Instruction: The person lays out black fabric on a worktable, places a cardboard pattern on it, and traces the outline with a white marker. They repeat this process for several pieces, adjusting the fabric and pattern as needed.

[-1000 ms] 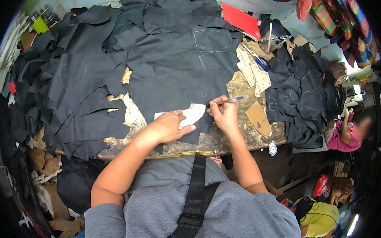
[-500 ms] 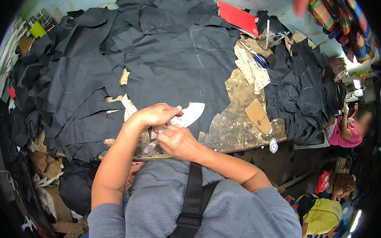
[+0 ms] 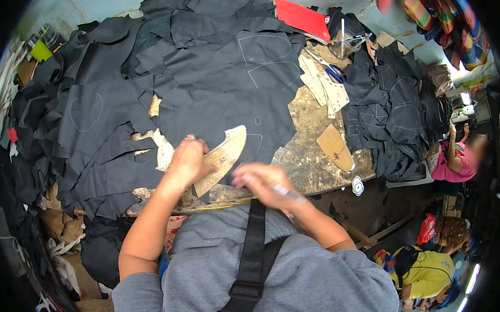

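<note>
My left hand grips a curved tan cardboard template by its left edge, thumb on top. The template is tilted over the black leather-like sheet on the table, close to the front edge. Just to its right, my right hand is smeared by motion and closed around a clear pen, whose end points back toward my wrist. A pale drawn outline shows on the black sheet beside the template. Farther up the sheet are more outlines in a pale line.
Several pale cardboard templates, scissors with blue handles and a tan template lie on the worn wooden table. A red folder and a clear cup stand beyond. Black pieces pile up right. People sit at far right.
The template has been turned and tilted, its tan face now showing, and an outline is visible beside it. My right hand has moved right, away from my left hand, with the pen.
</note>
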Motion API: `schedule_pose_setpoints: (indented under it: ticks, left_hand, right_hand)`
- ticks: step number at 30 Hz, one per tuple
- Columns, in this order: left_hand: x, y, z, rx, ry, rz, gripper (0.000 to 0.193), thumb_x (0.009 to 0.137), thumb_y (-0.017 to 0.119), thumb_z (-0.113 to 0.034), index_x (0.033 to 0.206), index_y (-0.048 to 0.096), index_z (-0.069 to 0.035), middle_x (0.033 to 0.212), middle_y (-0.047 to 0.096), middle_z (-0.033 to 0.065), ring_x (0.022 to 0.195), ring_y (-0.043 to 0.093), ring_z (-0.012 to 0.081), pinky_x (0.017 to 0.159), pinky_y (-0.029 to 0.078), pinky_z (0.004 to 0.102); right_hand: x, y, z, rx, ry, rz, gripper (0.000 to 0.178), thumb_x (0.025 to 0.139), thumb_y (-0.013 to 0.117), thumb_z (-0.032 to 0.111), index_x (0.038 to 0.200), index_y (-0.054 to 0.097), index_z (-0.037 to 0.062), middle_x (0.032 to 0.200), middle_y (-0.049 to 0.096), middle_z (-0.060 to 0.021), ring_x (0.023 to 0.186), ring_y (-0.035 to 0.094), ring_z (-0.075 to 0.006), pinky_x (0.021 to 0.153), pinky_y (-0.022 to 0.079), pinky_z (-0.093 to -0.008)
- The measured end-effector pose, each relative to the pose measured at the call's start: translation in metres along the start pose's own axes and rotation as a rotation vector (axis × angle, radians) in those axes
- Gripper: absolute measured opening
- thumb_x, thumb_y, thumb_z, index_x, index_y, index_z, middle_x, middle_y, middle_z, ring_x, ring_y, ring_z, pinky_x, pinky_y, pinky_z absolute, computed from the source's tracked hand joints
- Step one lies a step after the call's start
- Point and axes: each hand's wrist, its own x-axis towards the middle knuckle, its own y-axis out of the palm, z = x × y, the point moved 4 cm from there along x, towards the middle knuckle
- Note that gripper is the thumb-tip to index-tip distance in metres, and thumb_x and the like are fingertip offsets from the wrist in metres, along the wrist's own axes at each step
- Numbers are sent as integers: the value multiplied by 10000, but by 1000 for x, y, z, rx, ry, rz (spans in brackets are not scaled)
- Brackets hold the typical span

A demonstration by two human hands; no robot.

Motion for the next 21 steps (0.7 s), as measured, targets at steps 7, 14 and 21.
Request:
schedule_pose_setpoints:
  ticks: [7,14,21]
  left_hand:
    - [-2,-50,17,-351,292,-563,142,657,709,9,707,580,-19,673,595,86,573,576,191,547,459,297]
    - [8,-22,10,-104,464,-692,154,602,673,27,686,580,-64,727,614,57,712,598,247,640,482,334]
    - [-7,21,-6,-7,436,-509,266,732,705,-228,923,657,-49,1040,630,117,1074,545,306,937,406,444]
  right_hand:
    - [9,-92,-22,78,43,-606,205,944,469,96,1082,553,-29,847,641,-137,714,635,-171,633,507,-264]
    - [14,-97,-42,-49,36,-620,256,936,509,136,1117,561,-38,860,650,-130,715,626,-151,629,486,-236]
    - [16,-74,-44,-368,-88,-587,216,861,602,78,1065,628,9,883,662,-122,767,642,-172,711,507,-274]
